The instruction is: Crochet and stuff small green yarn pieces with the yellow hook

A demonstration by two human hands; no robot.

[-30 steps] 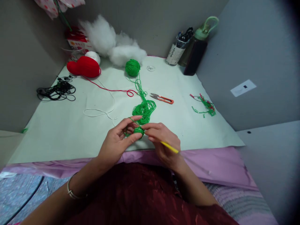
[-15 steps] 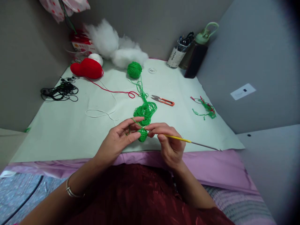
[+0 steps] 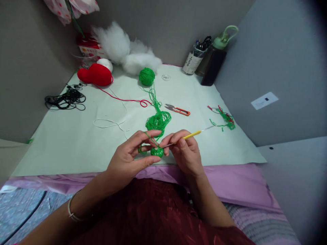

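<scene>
Between the thumb and fingers of my left hand (image 3: pixel 133 153) is a small rounded green crochet piece (image 3: pixel 156 152). A strand of green yarn runs up over my left index finger. My right hand (image 3: pixel 186 149) is closed around the yellow grip of a crochet hook (image 3: pixel 192 134). One metal end of the hook meets the top edge of the piece; the other points up to the right. Just beyond my fingers lies a loose heap of green yarn (image 3: pixel 158 121), with strands leading back to a green yarn ball (image 3: pixel 146 77).
Orange thread snips (image 3: pixel 178 109) lie right of the heap. Yarn scraps (image 3: pixel 227 119) are farther right. Red yarn (image 3: pixel 95 75), white stuffing (image 3: pixel 139 61) and a black cord tangle (image 3: pixel 67 98) sit left and back. A bottle (image 3: pixel 216 58) and pen cup (image 3: pixel 193 59) stand back right.
The hook's free end has swung from pointing down-right to up-right as my right hand turned. The green piece has tilted and moved slightly down, and my left thumb has shifted below it.
</scene>
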